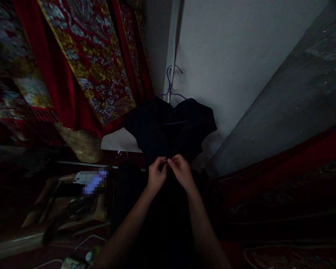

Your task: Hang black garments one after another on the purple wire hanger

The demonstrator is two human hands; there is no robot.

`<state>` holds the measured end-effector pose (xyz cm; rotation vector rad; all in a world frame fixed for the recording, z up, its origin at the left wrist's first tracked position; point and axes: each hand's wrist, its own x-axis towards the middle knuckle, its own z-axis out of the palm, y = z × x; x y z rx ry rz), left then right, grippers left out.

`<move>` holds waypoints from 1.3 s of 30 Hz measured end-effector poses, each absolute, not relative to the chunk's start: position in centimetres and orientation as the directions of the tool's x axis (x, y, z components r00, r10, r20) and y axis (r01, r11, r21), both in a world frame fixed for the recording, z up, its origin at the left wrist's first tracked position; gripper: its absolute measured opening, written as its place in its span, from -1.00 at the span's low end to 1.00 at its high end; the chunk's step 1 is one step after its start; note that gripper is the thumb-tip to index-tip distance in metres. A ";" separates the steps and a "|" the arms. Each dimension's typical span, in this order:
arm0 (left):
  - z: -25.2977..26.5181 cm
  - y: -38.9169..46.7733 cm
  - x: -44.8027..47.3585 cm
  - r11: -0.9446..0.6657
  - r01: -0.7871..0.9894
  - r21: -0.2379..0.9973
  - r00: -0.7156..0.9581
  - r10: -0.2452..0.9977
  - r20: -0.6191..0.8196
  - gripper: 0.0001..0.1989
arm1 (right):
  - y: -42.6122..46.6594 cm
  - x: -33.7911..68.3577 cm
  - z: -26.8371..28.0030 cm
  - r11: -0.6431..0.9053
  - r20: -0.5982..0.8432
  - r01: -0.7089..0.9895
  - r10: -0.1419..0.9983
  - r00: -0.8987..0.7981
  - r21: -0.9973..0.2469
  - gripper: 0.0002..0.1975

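A dark garment (pixel 190 119) hangs open at the neck on a thin purple hanger (pixel 169 87) against the wall. My left hand (pixel 157 172) and my right hand (pixel 181 170) meet at the garment's front, below the neck opening. Thumb and fingers of each hand are pinched together at the front edges of the cloth. The fingertips almost touch each other. Any small fastener between them is too dark to make out.
Red embroidered cloths (pixel 95 67) hang at the left. Below them, a wooden frame (pixel 100 207) bears a phone (pixel 83 177). A power strip (pixel 72 263) with cords lies at the lower left. Dark red fabric (pixel 282 168) spreads along the right, beside a pale wall (pixel 226 48).
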<state>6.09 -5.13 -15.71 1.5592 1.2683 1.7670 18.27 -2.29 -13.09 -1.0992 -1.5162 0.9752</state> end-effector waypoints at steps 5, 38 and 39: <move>-15.6 -5.2 6.1 -0.466 0.248 0.850 -0.237 0.821 0.519 -0.88 | -2.7 19.4 -12.6 0.284 0.235 0.183 0.939 -0.250 -0.941 -0.70; -16.1 -3.7 4.1 -0.445 0.467 0.764 -0.092 0.835 0.543 -0.84 | 3.4 17.5 -3.1 0.003 0.030 -0.347 0.997 -0.073 -0.938 -0.78; -16.1 -3.5 3.8 -0.446 0.475 0.759 -0.073 0.839 0.539 -0.84 | 4.3 17.5 -1.7 0.016 0.041 -0.370 0.997 -0.059 -0.929 -0.80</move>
